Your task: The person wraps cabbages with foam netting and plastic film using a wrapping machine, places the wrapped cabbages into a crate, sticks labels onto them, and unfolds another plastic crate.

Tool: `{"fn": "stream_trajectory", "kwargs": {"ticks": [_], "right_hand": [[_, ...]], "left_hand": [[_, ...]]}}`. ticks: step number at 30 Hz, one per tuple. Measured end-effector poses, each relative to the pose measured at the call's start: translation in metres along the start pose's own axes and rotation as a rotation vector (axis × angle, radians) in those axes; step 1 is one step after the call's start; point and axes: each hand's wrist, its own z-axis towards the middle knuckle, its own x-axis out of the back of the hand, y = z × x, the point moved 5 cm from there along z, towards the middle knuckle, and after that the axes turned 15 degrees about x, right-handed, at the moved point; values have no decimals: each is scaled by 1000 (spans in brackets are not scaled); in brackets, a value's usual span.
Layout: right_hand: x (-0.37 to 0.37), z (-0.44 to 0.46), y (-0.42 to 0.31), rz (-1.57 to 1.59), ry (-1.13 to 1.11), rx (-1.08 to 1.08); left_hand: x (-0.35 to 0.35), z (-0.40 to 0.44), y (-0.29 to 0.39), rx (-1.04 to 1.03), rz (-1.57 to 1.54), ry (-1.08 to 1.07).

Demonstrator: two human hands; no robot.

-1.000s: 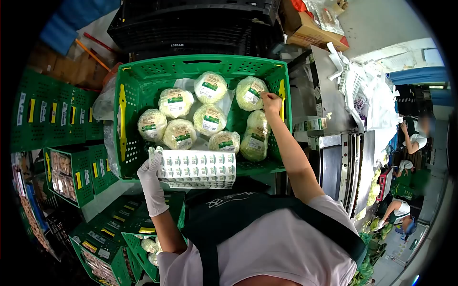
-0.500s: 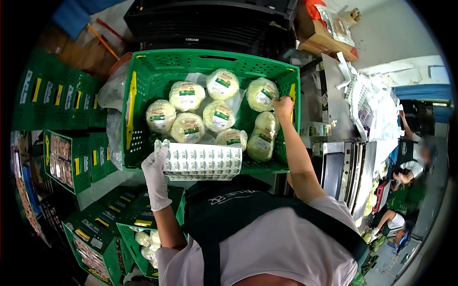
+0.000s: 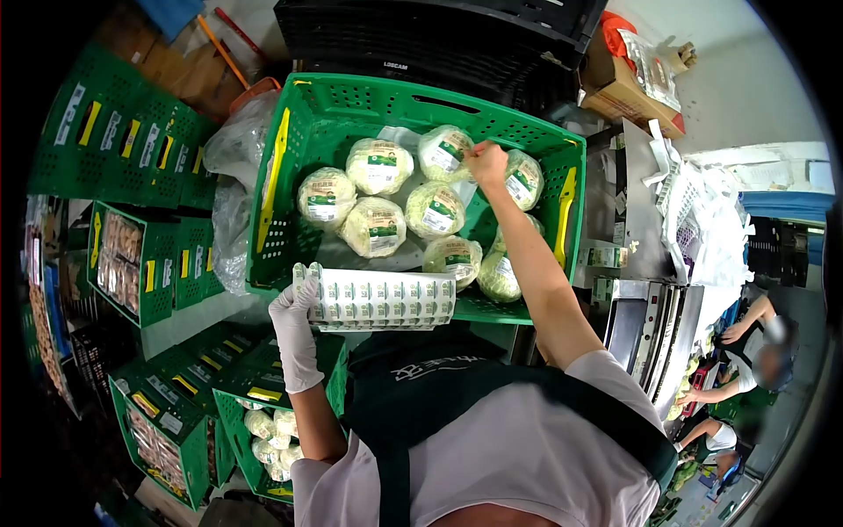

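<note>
Your gloved left hand [image 3: 295, 314] is closed on the edge of the label sheets [image 3: 386, 299], over the green crate [image 3: 351, 101]'s near rim; your bare right hand [image 3: 487, 164], fingers drawn together (whether they grip anything, I can't tell), is at a wrapped cabbage [image 3: 442, 156] inside. Black crates [image 3: 351, 44] stand beyond, stacked green crates [image 3: 70, 171] left, white plastic [image 3: 716, 237] heaped right.

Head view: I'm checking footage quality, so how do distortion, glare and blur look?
Head view: fisheye bending, black corners; head view, right: white plastic nearly washed out; head view, centre: cabbages fairly clear; head view, far right: a co-worker's head blurred.
</note>
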Motion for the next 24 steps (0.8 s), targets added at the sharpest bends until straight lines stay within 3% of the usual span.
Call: {"fn": "stream_trajectory", "kwargs": {"ticks": [3, 5, 6, 7, 9, 10, 11, 13, 17, 19, 20, 24], "right_hand": [[12, 7, -8, -235, -75, -18], [13, 12, 0, -311, -351, -128], [18, 13, -12, -376, -274, 33], [15, 12, -20, -373, -283, 50], [14, 8, -39, 109, -200, 29], [-2, 3, -48, 493, -253, -178], [-11, 1, -64, 496, -260, -176], [-32, -7, -99, 828, -308, -233], [-86, -2, -96, 838, -337, -191], [-79, -1, -109, 375, -364, -93], [-89, 10, -98, 97, -351, 125], [-74, 17, -111, -143, -485, 299]], "left_hand": [[7, -1, -5, 54, -48, 26], [16, 5, -12, 43, -60, 18], [20, 8, -13, 27, -63, 5], [24, 7, -12, 26, -77, 19], [26, 3, -11, 33, -83, 26], [28, 2, -10, 39, -71, 35], [29, 0, -9, 40, -73, 43], [30, -2, -7, 46, -57, 48], [44, 2, -15, 50, -33, 76], [48, 0, -14, 79, -77, 72], [50, 0, -14, 59, -83, 82], [58, -3, -14, 49, -86, 94]]}}
